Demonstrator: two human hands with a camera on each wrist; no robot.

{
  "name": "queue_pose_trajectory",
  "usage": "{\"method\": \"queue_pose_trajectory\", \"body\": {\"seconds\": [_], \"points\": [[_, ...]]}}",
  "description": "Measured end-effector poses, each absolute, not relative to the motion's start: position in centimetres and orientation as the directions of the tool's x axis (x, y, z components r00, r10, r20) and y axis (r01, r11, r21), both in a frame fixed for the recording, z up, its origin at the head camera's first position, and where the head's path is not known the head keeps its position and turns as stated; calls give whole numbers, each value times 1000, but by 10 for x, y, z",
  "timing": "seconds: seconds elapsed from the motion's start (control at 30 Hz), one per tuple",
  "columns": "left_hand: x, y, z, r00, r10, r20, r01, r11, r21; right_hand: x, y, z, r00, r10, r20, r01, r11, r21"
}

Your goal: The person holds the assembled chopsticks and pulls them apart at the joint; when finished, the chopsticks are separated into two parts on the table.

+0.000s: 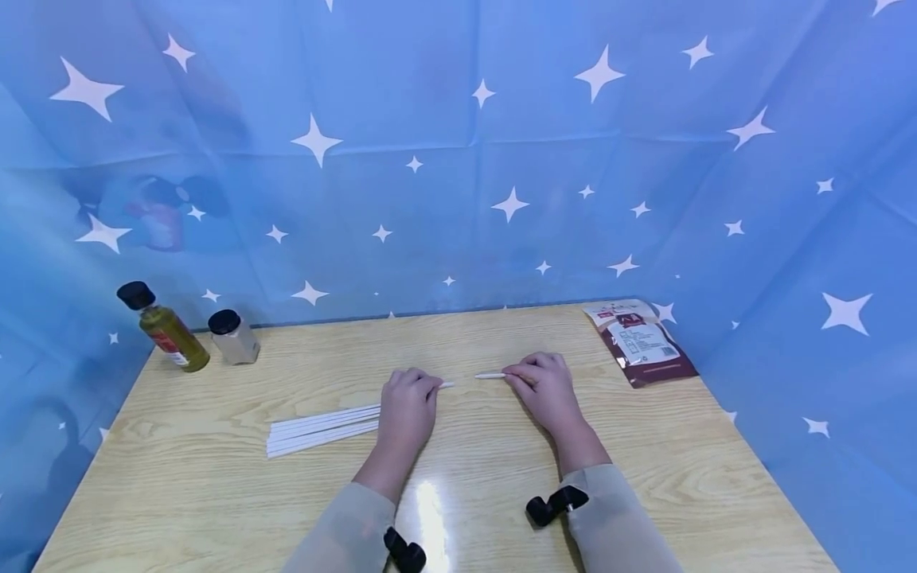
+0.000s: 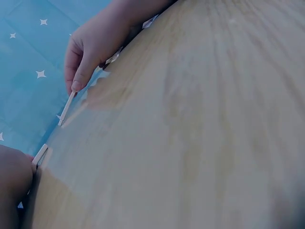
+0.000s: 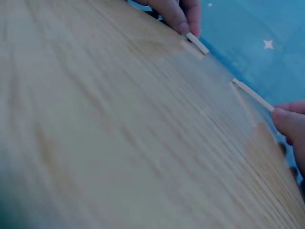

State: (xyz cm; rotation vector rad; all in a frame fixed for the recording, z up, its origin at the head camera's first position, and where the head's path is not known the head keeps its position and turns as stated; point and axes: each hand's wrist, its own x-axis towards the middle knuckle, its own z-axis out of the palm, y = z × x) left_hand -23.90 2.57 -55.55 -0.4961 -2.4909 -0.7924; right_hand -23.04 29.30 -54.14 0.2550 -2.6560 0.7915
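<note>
Left stick [image 1: 447, 385] and right stick [image 1: 490, 376] faced each other, apart, over the table [image 1: 688, 454]
Left hand [image 1: 410, 403] and right hand [image 1: 546, 388] pinched them, grips closed — they seemed light, stiff, snappable, best held near an end.

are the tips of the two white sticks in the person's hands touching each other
No, the left hand's stick and the right hand's stick end apart, with bare tabletop showing between their tips.

Over the bench [image 1: 716, 461], the left hand [image 1: 410, 404] pinches a white stick [image 1: 447, 385], loose sticks [image 1: 322, 430] at its nine o'clock; the right hand [image 1: 548, 391] pinches a second stick [image 1: 490, 376], a pouch [image 1: 641, 344] at its two o'clock.
</note>
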Motion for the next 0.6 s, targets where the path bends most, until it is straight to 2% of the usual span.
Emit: {"method": "queue_pose_trajectory", "body": {"seconds": [0.23,0.6], "points": [[-249,27,-554,-813,135,567,428,799,422,-236,293,-541,-922,-60,382,-256,836,-486],[-258,34,-552,-844,131,520,386,822,419,-246,297,-543,-951,9,310,-165,832,-530]]}}
